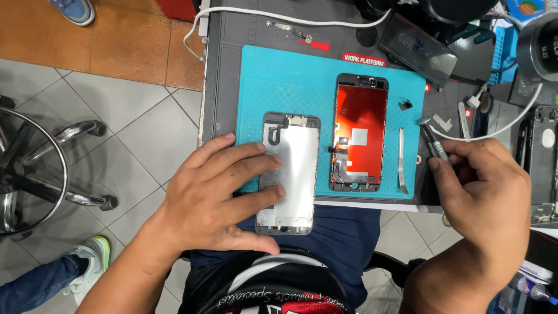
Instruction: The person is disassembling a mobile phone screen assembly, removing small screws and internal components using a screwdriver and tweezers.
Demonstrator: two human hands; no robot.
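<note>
My left hand [221, 197] lies flat with spread fingers on the left side of a phone screen assembly with a silver metal back plate [296, 168], which overhangs the front edge of the teal work mat [290, 87]. To its right, a second screen assembly with a red back [360, 131] lies on the mat. My right hand [482, 192] grips a metal precision screwdriver [433, 139], tip end pointing up-left, over the mat's right edge.
A thin metal pry tool [401, 160] lies right of the red panel. A phone battery [418, 49], a white cable [279, 17], small metal parts [444, 122] and a phone housing [543, 157] surround the mat. A chair base [35, 168] and another person's shoe [90, 256] are at left.
</note>
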